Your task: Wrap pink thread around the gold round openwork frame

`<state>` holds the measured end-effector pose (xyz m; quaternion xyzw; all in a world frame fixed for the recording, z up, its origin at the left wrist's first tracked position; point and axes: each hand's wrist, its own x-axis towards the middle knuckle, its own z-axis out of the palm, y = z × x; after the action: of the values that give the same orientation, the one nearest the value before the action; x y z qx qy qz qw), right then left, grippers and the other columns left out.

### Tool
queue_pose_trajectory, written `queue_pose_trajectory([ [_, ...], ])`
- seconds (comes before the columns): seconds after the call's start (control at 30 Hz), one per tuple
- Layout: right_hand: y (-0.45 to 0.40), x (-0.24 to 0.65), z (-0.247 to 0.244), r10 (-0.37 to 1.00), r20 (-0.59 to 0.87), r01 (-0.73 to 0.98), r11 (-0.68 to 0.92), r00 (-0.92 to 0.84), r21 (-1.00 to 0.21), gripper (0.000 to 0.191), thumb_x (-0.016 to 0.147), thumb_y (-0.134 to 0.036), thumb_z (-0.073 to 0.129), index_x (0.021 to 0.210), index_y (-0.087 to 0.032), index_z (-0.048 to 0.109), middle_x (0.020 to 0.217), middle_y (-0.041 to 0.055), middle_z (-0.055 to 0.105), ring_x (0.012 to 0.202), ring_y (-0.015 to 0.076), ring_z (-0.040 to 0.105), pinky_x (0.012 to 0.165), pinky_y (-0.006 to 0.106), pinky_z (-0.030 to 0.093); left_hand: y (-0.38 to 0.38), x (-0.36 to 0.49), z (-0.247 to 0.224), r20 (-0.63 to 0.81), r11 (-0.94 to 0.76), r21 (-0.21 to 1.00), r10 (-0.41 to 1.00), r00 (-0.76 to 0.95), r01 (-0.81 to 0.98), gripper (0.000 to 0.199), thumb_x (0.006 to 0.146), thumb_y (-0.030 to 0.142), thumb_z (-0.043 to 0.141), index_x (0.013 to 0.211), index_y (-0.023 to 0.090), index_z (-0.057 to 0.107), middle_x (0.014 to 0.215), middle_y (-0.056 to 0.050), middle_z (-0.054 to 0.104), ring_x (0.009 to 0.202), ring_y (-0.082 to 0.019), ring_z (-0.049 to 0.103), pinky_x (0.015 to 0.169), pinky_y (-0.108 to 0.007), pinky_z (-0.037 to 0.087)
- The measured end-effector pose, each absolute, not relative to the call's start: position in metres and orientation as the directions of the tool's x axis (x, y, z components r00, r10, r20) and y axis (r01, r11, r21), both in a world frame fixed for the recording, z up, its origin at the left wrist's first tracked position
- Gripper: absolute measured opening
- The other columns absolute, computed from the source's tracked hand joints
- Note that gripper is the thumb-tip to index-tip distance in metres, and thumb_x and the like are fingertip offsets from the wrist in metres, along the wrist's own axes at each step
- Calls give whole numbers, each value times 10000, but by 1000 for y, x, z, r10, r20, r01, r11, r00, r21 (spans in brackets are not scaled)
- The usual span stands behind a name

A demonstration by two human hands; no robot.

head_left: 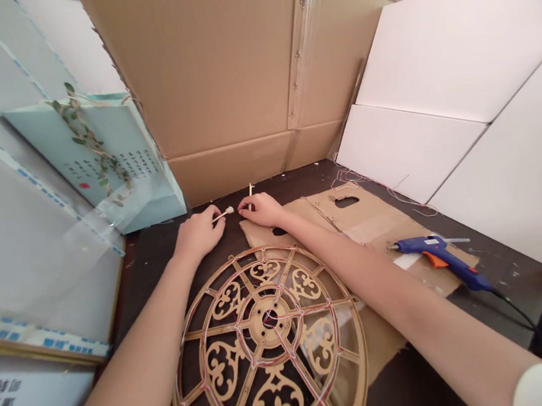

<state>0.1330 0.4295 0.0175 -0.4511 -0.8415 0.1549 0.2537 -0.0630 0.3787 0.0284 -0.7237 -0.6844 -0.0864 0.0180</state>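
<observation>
My left hand (pixel 201 231) is closed on a thin pale stick with a whitish lump (pixel 230 211) at its end, pointing right. A short gap away, my right hand (pixel 263 210) pinches a slim pale wooden stick (pixel 250 191) that rises upright from the fingers. Both hands are beyond the far rim of a round openwork wooden wheel (pixel 270 319). The wheel lies flat, with scroll-shaped ornaments between its spokes and red and white wires along its rings. Its near edge runs out of view.
A blue glue gun (pixel 444 259) with an orange trigger lies right, on flattened cardboard (pixel 374 218) over the dark table (pixel 141 262). Thin wires (pixel 380 188) trail by white boxes (pixel 415 58). Behind stands tall cardboard (pixel 217 60); left, a light-blue paper bag (pixel 153 183).
</observation>
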Motion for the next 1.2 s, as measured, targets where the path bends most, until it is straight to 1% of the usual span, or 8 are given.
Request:
queue_pose_trajectory([
  [0.1,431,133,16,838,287,678,544,-464,-493,194,983,-193,658,1096,-145,808,890,48,740,746,123,618,726,219,409,379,-64,28,149,-61,92,988,47,994,336,1005,421,442,1197,234,645,1036,-127,732,1005,-390,691,836,-418,522],
  [0.27,433,132,14,830,307,668,558,-466,-492,198,977,-172,648,1089,-150,810,949,42,753,789,123,626,739,217,406,380,-64,28,155,-67,96,987,52,993,343,998,422,446,1203,235,647,1039,-118,734,1004,-384,695,841,-416,530],
  [0.43,432,132,15,828,309,664,560,-467,-496,193,964,-160,652,1075,-148,810,923,39,752,771,120,628,725,213,398,379,-64,28,159,-73,85,985,59,994,332,1007,424,441,1203,234,631,1049,-115,730,1018,-389,692,844,-421,532],
  [0.73,430,134,16,829,303,666,558,-470,-495,192,967,-167,648,1061,-144,814,908,46,750,751,121,617,702,217,377,377,-62,29,155,-80,69,985,69,994,294,1020,413,448,1170,237,631,1028,-116,731,1005,-385,696,832,-420,529],
  [0.9,429,134,16,826,307,663,562,-472,-494,182,977,-178,649,1058,-142,808,939,49,751,764,118,610,705,217,369,378,-62,27,166,-79,83,984,64,993,284,1023,399,463,1184,237,632,1057,-108,736,1043,-380,696,849,-418,530],
  [1.03,428,134,16,826,311,664,564,-471,-492,182,981,-186,650,1074,-133,797,885,37,737,718,110,583,672,218,354,378,-63,26,170,-83,94,983,66,992,270,1013,380,476,1168,230,639,1051,-110,738,1037,-384,698,849,-425,534],
  [1.2,429,134,14,819,328,659,573,-470,-487,178,981,-180,647,1066,-135,797,882,36,738,716,108,581,672,217,349,378,-64,26,181,-91,98,981,72,991,268,1010,379,482,1164,231,646,1035,-107,739,1024,-380,702,842,-423,538],
])
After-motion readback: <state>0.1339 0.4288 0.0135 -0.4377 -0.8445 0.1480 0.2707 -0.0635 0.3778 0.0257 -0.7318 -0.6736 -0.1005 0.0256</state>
